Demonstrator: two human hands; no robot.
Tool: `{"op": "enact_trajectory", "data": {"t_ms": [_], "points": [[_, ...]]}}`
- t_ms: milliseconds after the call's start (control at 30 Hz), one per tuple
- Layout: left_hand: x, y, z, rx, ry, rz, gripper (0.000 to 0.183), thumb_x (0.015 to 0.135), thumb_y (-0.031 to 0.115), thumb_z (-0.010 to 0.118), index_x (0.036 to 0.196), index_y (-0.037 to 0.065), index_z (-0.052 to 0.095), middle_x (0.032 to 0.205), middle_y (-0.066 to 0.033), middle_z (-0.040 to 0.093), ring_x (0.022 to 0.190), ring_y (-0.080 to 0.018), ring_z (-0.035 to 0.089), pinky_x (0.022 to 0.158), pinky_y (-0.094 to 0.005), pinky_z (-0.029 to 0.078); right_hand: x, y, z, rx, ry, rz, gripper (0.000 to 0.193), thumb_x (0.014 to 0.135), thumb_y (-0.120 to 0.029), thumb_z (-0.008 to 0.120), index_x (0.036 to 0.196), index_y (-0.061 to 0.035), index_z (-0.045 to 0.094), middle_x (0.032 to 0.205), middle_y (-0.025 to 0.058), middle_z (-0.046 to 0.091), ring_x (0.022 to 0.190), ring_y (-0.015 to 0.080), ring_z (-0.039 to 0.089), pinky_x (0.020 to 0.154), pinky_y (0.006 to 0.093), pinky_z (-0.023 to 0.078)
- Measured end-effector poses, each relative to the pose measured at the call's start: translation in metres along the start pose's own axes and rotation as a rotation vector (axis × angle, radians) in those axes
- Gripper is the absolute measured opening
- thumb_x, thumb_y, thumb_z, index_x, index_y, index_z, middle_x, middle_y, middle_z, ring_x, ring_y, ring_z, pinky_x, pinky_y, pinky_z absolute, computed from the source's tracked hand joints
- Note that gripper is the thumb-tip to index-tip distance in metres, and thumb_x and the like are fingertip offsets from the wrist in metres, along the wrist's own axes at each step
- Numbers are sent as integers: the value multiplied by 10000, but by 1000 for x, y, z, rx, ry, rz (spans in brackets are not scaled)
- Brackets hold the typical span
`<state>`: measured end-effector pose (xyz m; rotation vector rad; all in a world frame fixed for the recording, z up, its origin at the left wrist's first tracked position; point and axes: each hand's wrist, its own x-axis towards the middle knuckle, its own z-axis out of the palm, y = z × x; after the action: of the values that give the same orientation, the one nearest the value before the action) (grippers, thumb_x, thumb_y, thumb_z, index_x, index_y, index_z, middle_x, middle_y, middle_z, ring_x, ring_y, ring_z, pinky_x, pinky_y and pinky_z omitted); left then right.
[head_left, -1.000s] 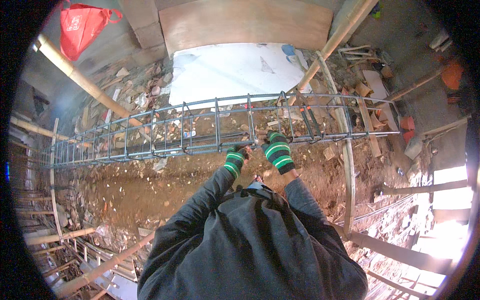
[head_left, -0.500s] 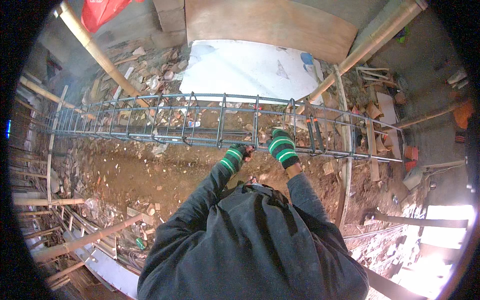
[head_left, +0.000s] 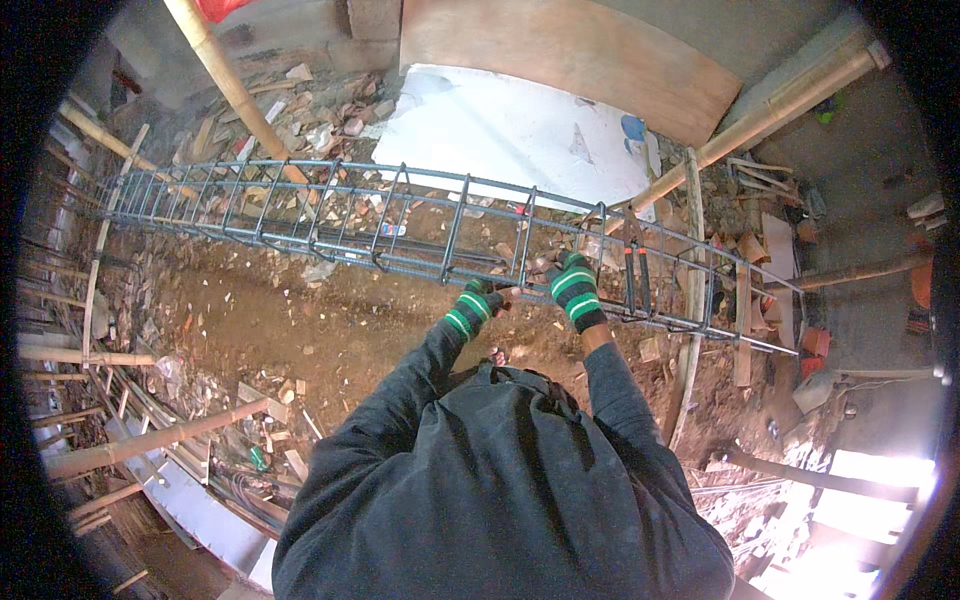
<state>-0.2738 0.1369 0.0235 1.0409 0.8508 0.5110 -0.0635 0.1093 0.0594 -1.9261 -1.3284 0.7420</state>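
Observation:
A long cage of steel rebar (head_left: pixel 455 232) with square stirrups stretches across in front of me. My left hand (head_left: pixel 478 300), in a black and green striped fingerless glove, is closed at the cage's near lower bar, beside a stirrup. My right hand (head_left: pixel 575 288), in a matching glove, reaches over the same bar just to the right. Its fingers curl together inside the cage near that stirrup; anything small between them is too fine to make out. A pair of pincers (head_left: pixel 637 275) with black and orange handles hangs on the cage right of my right hand.
Upright wooden strips (head_left: pixel 692 300) stand near the cage's right end. Bamboo poles (head_left: pixel 235 90) slant in at both sides. Beyond the cage lie a white sheet (head_left: pixel 500 125), a plywood board (head_left: pixel 570 55) and rubble (head_left: pixel 330 115). Bare soil (head_left: pixel 280 320) lies on the near side.
The view has shifted and tilted, so the cage now slopes down to the right. My hands stay at the same stirrup, with the right fingers now reaching further left inside the cage.

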Motion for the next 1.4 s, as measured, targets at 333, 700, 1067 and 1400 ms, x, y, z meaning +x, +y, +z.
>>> {"op": "enact_trajectory", "data": {"t_ms": [333, 700, 1067, 1400], "points": [[8, -14, -3, 23, 45, 91, 276, 798, 251, 807, 974, 61, 711, 787, -30, 698, 653, -89, 606, 512, -241, 439, -37, -15, -6, 235, 214, -147, 133, 922, -127, 644, 998, -23, 682, 890, 99, 708, 809, 190, 663, 733, 342, 527], [6, -28, 15, -110, 166, 230, 365, 774, 227, 846, 1015, 12, 675, 933, -66, 705, 841, -146, 629, 755, -315, 515, -81, -37, -9, 109, 128, -434, 104, 935, -43, 596, 1019, -39, 657, 1043, 120, 712, 971, 219, 676, 823, 351, 540], [6, -34, 15, -103, 190, 166, 329, 788, 148, 819, 1035, -9, 669, 957, -78, 707, 856, -155, 631, 763, -323, 507, -89, -45, -15, -186, -13, -623, 420, 816, -38, 605, 1228, -122, 611, 1103, 123, 660, 984, 335, 630, 841, 429, 510], [16, -58, 7, -185, 182, 185, 277, 787, 67, 744, 1034, -29, 664, 933, -83, 702, 838, -164, 638, 752, -320, 510, -33, -76, -5, -616, -173, -680, 281, 854, -209, 572, 1073, -42, 625, 984, 185, 650, 920, 335, 627, 806, 453, 502]]}}
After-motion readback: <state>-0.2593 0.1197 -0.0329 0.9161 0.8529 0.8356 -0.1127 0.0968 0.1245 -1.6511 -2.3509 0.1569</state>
